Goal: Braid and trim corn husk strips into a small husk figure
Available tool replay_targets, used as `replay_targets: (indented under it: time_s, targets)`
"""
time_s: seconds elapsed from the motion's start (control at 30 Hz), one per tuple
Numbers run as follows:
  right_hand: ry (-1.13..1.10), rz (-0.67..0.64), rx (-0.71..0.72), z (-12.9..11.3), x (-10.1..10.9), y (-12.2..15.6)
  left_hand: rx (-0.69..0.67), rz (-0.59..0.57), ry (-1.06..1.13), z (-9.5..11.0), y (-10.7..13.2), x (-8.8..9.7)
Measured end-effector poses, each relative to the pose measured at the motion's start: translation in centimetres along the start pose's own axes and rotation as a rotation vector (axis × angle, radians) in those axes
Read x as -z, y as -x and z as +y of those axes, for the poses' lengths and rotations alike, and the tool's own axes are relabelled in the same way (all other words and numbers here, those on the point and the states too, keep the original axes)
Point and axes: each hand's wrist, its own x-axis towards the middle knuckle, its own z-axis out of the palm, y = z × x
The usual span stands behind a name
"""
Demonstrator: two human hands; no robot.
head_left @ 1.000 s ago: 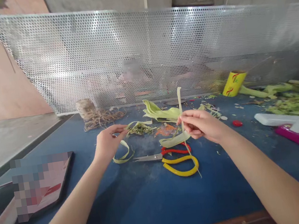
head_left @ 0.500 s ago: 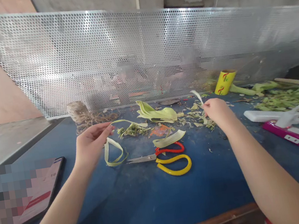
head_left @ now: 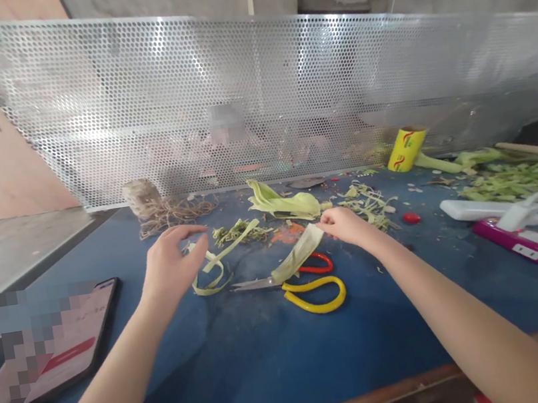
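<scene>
My right hand [head_left: 346,225] pinches the upper end of a broad pale green corn husk strip [head_left: 298,256]. That strip slants down to the left across the scissors [head_left: 319,306], which have one red and one yellow handle loop and lie with the blades pointing left. My left hand [head_left: 170,260] is open, thumb and fingers apart. Close to its thumb lies a narrow husk strip [head_left: 232,244], with a looped strip [head_left: 211,287] just below. Behind both hands rests a larger green husk [head_left: 282,205], beside a pile of thin green shreds [head_left: 238,232].
A phone [head_left: 76,351] lies at the left on the blue table [head_left: 256,385]. Twine [head_left: 174,214], a yellow roll [head_left: 407,148], green scraps [head_left: 509,182] and a purple power strip [head_left: 520,241] stand around. A perforated metal screen [head_left: 256,82] closes the back; a blurred person sits beyond.
My left hand has let go of the narrow strip, which now lies lower. My right hand has dropped a small pale piece, moved left and lifted one end of the broad husk strip.
</scene>
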Motion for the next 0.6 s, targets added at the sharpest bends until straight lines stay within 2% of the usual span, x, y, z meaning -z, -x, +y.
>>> replay_targets:
  time_s: [0.07, 0.3, 0.43, 0.53, 0.6]
  targets:
    - [-0.101, -0.014, 0.125, -1.5, 0.2, 0.5, -0.07, -0.015, 0.072, 0.6, 0.4, -0.2]
    - [-0.374, -0.123, 0.476, -7.6, -0.8, 3.2, -0.225, -0.297, 0.356, 3.4, 2.2, -1.4]
    - [-0.327, -0.127, 0.532, -8.8, -0.5, 4.1, -0.228, -0.364, 0.331, 3.9, 2.7, -1.2]
    - [-0.253, -0.076, 0.521, -9.5, -0.4, 4.5, -0.17, -0.325, 0.332, 3.7, 2.9, -1.1]
    - [-0.222, -0.085, 0.462, -10.0, -0.7, 4.8, -0.139, -0.284, 0.352, 3.6, 3.0, -1.1]
